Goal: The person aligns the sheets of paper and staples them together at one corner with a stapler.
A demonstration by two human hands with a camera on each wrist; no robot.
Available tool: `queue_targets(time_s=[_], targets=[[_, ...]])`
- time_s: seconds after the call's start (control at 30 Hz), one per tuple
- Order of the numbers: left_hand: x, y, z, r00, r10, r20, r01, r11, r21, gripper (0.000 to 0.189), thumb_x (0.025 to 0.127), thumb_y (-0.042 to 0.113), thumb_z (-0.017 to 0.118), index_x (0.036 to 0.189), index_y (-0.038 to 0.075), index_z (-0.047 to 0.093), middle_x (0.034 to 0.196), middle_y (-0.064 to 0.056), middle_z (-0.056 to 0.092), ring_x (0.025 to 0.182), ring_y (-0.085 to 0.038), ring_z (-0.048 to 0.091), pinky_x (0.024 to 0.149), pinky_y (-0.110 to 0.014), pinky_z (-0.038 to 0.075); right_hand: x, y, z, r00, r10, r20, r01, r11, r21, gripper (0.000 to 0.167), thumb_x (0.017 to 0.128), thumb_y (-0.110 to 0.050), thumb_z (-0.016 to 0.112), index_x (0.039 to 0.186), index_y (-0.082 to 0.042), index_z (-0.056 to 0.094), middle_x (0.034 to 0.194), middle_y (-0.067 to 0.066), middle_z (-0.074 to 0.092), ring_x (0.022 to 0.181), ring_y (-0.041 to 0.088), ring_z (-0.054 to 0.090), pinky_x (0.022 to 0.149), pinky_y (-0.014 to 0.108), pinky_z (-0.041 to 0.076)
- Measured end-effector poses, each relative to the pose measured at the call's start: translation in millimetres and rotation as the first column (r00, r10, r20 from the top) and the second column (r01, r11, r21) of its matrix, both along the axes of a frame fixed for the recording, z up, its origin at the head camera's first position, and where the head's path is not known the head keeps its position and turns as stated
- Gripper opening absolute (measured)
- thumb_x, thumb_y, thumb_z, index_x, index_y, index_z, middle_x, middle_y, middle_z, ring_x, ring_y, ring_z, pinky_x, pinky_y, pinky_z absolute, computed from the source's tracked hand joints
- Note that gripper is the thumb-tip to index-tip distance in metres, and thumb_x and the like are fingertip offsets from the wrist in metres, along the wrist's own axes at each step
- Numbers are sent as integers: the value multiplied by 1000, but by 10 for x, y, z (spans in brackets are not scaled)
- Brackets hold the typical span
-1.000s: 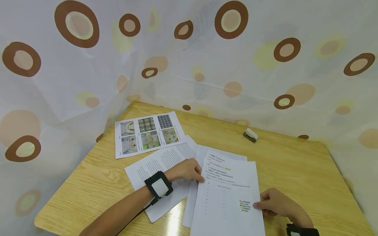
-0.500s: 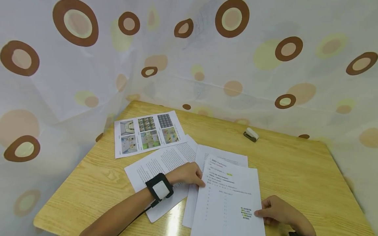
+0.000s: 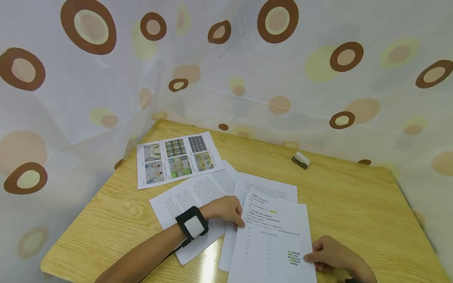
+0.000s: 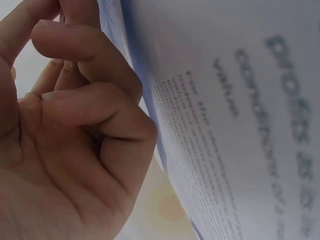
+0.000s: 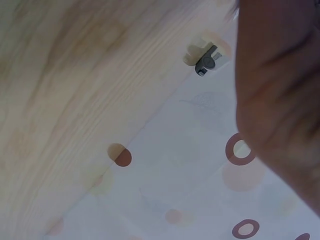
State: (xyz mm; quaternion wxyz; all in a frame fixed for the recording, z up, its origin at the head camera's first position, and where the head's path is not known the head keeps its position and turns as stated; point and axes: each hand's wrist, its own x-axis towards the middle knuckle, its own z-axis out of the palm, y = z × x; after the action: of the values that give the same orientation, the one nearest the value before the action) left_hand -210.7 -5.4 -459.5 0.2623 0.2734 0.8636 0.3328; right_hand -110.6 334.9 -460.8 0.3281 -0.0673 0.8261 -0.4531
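Note:
My left hand (image 3: 226, 209) pinches the left edge of a white printed sheet (image 3: 258, 251) with yellow-highlighted lines. In the left wrist view its fingers (image 4: 110, 112) are curled beside printed paper. At the sheet's right edge, my right hand (image 3: 330, 253) pinches with thumb and fingers; the right wrist view shows only part of this hand (image 5: 280, 95). Another text sheet (image 3: 283, 192) lies under the held one, its top edge sticking out beyond it. My left wrist and hand are over a slanted text sheet (image 3: 173, 214).
A sheet with several colour pictures (image 3: 161, 182) lies at the back left, next to the slanted text sheet. A small white and black stapler (image 3: 301, 160) stands near the back of the wooden table (image 3: 361, 204). A patterned curtain (image 3: 226, 98) hangs behind the table.
The top printed sheet has slid a little toward me, baring more of the sheet under it. My right hand has moved down with it, my left hand slightly.

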Motion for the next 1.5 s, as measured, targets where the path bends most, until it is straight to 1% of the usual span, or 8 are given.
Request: queue_targets(time_s=[0.53, 0.63, 0.7, 0.9, 1.1, 1.23, 1.37, 1.5], targets=[[-1, -40, 24, 1000, -20, 1, 20, 998, -64, 31, 82, 21, 80, 53, 14, 70, 52, 5, 64, 54, -5, 52, 52, -20, 35, 55, -39, 56, 999, 13, 51, -12, 999, -30, 39, 94, -16, 68, 73, 16, 59, 59, 1, 58, 49, 6, 47, 46, 17, 37], [-28, -86, 54, 1000, 0, -14, -1, 998, -68, 33, 84, 25, 78, 54, 14, 71, 52, 3, 64, 54, -7, 55, 51, -21, 36, 17, -10, 79, 999, -7, 45, 6, 1000, 10, 46, 99, -24, 62, 71, 13, 62, 58, 0, 56, 49, 6, 45, 46, 19, 36], [-49, -114, 71, 999, 25, -33, -28, 997, -69, 34, 86, 27, 78, 55, 13, 72, 52, 1, 64, 54, -9, 55, 51, -22, 35, -21, 6, 111, 998, -56, -17, 58, 993, 107, 49, 101, -30, 59, 70, 8, 63, 60, 0, 57, 51, 8, 47, 48, 21, 37], [-121, -155, 92, 991, 104, -86, -110, 991, -76, 30, 87, 27, 75, 60, 15, 73, 56, 3, 65, 55, -9, 51, 49, -24, 34, -188, 14, 183, 937, -173, -303, 289, 872, 395, 39, 101, -37, 58, 81, -5, 67, 71, 0, 61, 66, 17, 55, 62, 34, 45], [-219, -170, 94, 974, 184, -130, -182, 983, 28, 18, 90, 21, 72, 76, 12, 78, 65, 3, 66, 55, -9, 48, 50, -24, 34, -374, -26, 231, 888, -175, -426, 341, 871, 354, 34, 102, -28, 57, 103, 3, 69, 78, 1, 64, 70, 18, 58, 59, 33, 45], [-258, -175, 127, 962, 219, -163, -210, 975, 72, 13, 91, 17, 71, 93, 8, 80, 79, 2, 69, 62, -11, 55, 55, -25, 40, -473, -62, 237, 864, -175, -473, 361, 869, 339, 38, 103, -26, 55, 114, 9, 66, 90, 8, 70, 80, 22, 65, 64, 37, 51], [-294, -166, 148, 941, 268, -207, -258, 963, 74, 22, 91, 18, 70, 107, 4, 76, 103, -8, 72, 77, -14, 63, 67, -30, 49, -554, -102, 242, 843, -173, -510, 376, 867, 327, 41, 103, -27, 54, 119, 10, 64, 104, 23, 68, 88, 32, 66, 68, 43, 52], [-326, -142, 136, 932, 308, -193, -297, 951, 83, 32, 92, 18, 68, 118, 0, 70, 120, -18, 67, 70, -15, 64, 66, -31, 50, -634, -132, 198, 815, -196, -546, 408, 862, 299, 47, 103, -29, 55, 122, 13, 61, 113, 32, 64, 92, 39, 65, 70, 46, 53]])
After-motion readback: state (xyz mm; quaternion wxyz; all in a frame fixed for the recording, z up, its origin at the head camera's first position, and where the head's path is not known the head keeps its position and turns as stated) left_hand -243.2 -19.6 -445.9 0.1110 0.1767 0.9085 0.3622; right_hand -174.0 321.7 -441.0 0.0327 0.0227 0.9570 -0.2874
